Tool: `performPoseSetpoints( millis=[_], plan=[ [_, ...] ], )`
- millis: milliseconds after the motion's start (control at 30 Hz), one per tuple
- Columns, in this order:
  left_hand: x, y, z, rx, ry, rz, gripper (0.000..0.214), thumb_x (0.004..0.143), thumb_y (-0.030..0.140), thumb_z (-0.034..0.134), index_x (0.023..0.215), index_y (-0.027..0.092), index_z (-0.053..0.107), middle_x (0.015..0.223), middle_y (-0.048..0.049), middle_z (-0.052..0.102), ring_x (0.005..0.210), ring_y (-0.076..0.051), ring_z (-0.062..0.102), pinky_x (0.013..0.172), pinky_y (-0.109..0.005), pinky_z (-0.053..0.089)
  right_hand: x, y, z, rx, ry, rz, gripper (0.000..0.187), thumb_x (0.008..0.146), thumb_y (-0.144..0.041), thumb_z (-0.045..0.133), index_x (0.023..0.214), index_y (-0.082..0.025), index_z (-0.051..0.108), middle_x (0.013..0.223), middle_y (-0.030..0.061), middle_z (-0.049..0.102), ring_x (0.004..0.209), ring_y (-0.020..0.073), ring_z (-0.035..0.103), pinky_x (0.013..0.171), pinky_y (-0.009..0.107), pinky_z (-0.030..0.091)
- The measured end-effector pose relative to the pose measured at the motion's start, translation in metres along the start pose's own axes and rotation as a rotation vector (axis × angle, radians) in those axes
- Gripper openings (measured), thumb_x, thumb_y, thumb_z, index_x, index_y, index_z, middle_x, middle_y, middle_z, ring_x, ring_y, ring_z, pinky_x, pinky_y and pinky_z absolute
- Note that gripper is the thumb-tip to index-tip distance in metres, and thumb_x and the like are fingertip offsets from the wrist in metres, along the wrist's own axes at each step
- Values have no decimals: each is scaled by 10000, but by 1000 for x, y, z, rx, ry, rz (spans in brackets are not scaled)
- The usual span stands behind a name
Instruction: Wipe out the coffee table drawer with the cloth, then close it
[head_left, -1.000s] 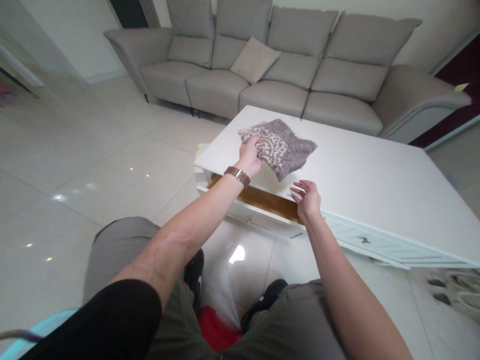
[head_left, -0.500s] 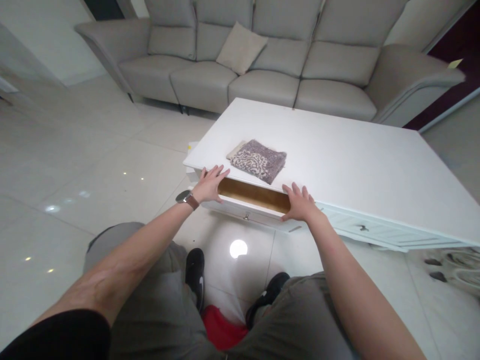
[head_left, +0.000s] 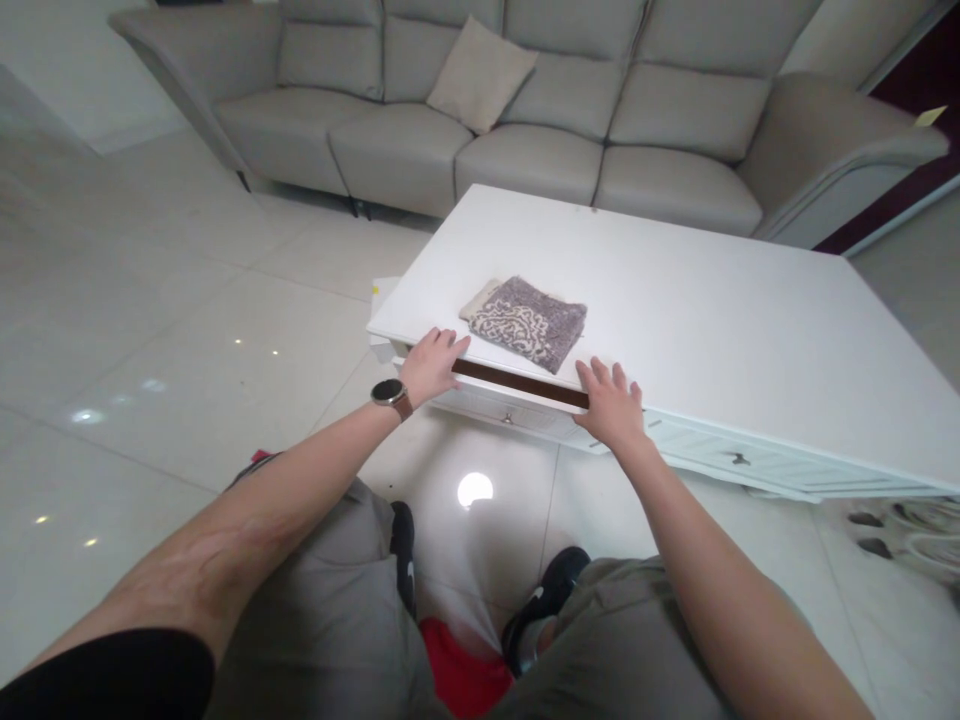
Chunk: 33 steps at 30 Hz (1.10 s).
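A folded grey patterned cloth lies on the near left part of a white coffee table. Under the table's edge a white drawer stands pulled out by a narrow gap. My left hand, with a watch on its wrist, rests flat on the drawer's left front corner, fingers stretched out. My right hand lies flat on the drawer's right front edge, fingers spread. Neither hand holds anything.
A grey corner sofa with a beige cushion stands behind the table. A second drawer is to the right. Glossy white floor tiles spread to the left. My knees and black shoes are below.
My left hand let go of the cloth, which now lies on the table. Both hands went to the drawer front, and the drawer has slid in until only a slit shows.
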<state>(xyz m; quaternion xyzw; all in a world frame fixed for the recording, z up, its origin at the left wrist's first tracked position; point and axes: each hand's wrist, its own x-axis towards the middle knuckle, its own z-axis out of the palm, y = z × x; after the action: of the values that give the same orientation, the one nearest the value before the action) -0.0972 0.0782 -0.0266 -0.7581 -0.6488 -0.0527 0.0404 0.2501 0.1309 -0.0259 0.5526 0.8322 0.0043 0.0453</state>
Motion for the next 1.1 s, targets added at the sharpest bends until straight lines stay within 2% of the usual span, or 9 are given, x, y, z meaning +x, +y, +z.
performPoseSetpoints(
  millis=[133,500,767,967,1100],
  plan=[
    [4,2,4,-24,41,-47,765,779,351,828,1469,227,522,1346,-163,554,1238,-374,483,1012,-485,487,4,4,6,24,108,-22,892,860,-419,749,1623,-296,305,1696,110,348,1556,391,263,1199,645,295],
    [6,-3,6,-37,35,-57,778,785,399,822,1487,264,516,1333,-143,551,1199,-373,474,934,-487,495,7,7,19,27,243,-49,881,844,-526,765,1593,-306,356,1619,138,464,1487,407,344,1140,597,312],
    [9,-6,12,-43,50,-84,821,745,422,859,1484,300,524,1318,-135,563,1196,-382,475,927,-504,463,6,8,19,36,272,-51,781,890,-509,705,1576,-301,397,1599,117,497,1465,400,364,1124,565,326],
    [11,-3,11,-40,37,-120,719,830,454,796,1472,298,514,1335,-148,561,1230,-401,474,960,-521,437,9,6,23,43,243,6,741,916,-514,657,1577,-307,395,1610,128,474,1453,424,330,1104,583,304],
    [16,4,4,-26,12,-155,641,850,401,779,1426,276,526,1325,-165,555,1256,-417,469,984,-532,421,11,2,17,51,228,24,691,920,-454,649,1549,-289,414,1586,148,486,1427,424,336,1077,588,315]
  ],
)
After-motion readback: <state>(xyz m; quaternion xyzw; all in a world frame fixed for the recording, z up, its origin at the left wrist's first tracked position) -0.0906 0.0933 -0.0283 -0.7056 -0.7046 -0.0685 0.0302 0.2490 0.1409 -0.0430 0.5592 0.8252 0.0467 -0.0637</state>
